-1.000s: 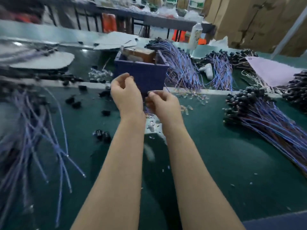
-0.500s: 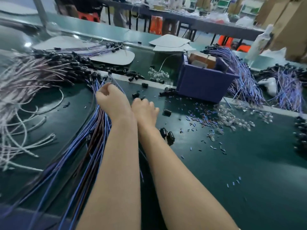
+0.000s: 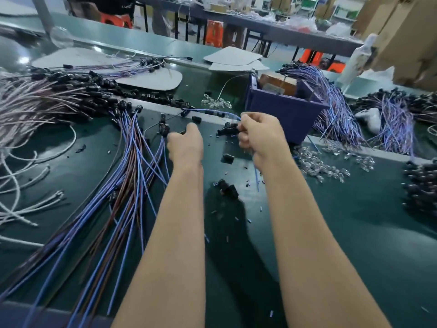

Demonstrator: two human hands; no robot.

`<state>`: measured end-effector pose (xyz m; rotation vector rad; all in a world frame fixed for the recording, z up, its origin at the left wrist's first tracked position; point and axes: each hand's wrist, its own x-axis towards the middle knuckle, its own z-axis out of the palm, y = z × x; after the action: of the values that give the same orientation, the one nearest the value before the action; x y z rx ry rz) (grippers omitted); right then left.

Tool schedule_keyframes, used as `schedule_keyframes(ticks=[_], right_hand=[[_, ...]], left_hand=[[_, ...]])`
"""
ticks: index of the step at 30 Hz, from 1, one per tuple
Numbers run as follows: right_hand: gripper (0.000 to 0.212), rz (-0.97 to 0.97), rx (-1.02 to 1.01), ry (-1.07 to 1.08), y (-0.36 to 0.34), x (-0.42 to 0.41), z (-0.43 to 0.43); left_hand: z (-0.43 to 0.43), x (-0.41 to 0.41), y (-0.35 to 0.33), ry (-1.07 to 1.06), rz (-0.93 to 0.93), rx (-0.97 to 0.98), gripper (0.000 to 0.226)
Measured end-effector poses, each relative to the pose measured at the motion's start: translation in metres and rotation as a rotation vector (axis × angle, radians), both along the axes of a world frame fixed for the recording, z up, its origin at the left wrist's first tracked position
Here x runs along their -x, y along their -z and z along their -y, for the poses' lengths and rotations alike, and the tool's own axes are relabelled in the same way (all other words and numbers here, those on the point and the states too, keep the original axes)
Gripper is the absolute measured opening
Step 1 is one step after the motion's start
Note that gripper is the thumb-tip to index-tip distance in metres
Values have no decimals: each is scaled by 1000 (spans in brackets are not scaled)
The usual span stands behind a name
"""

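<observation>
1. A worker's right hand (image 3: 260,136) grips a blue wire (image 3: 256,176) above the green table (image 3: 343,221). The wire arches leftward and its tail hangs below the fist.
2. The left hand (image 3: 185,144) curls beside a wire bundle (image 3: 132,166) (whether it holds anything cannot be told).
3. A blue bin (image 3: 283,110) stands just behind.

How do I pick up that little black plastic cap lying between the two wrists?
Probably pinch the small black plastic cap across its short sides, coming straight down from above: it lies low and alone on the green table mat, with open space around it.
</observation>
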<state>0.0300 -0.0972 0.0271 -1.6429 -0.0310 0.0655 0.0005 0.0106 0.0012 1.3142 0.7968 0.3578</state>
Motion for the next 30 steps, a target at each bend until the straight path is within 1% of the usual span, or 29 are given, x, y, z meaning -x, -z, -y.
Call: schedule_keyframes(ticks=[2, 4, 6, 8, 10, 11, 13, 15, 17, 19, 21, 22, 25, 27, 28, 30], right_hand=[[14, -32, -135, -43, -8, 3, 23], [15, -43, -258, -21, -13, 7, 46], [17, -28, -367, 57, -16, 9, 69], [17, -5, -432, 145, -16, 11, 89], [16, 23, -484, 225, -14, 11, 107], [17, 37, -509, 264, -12, 12, 115], [18, 58, -554, 339, -9, 12, 129], [20, 68, -617, 382, -7, 14, 140], [20, 83, -684, 406, -4, 14, 149], [20, 87, -704, 426, -1, 14, 155], [20, 68, -661, 436, 1, 12, 160], [20, 58, -603, 433, 2, 11, 161], [21, 56, -303, 357, 7, 10, 161], [24, 64, -109, 212, 10, 12, 158], [24, 66, -25, 109, 11, 14, 156], [22, 56, 124, -141, 13, 20, 149]], left_hand=[[10, -3, 2, 97, -76, -136, 49], [18, -4, 4, 190, -119, -293, 46], [26, -6, 5, 229, -85, -460, 37], [38, -8, 3, 225, -16, -586, 27], [50, -10, 2, 198, 16, -713, 25], [55, -13, 2, 190, -3, -785, 26], [62, -18, 5, 252, -102, -952, 31], [68, -25, 12, 397, -246, -1100, 39], [75, -30, 19, 498, -360, -1130, 41], [81, -34, 25, 523, -416, -1124, 38], [85, -37, 28, 470, -405, -1123, 33], [86, -39, 27, 438, -386, -1118, 29], [89, -43, 21, 370, -304, -1115, 22], [93, -46, 12, 342, -198, -1114, 24], [95, -46, 6, 334, -115, -1055, 25], [100, -47, -6, 344, 95, -817, 25]])
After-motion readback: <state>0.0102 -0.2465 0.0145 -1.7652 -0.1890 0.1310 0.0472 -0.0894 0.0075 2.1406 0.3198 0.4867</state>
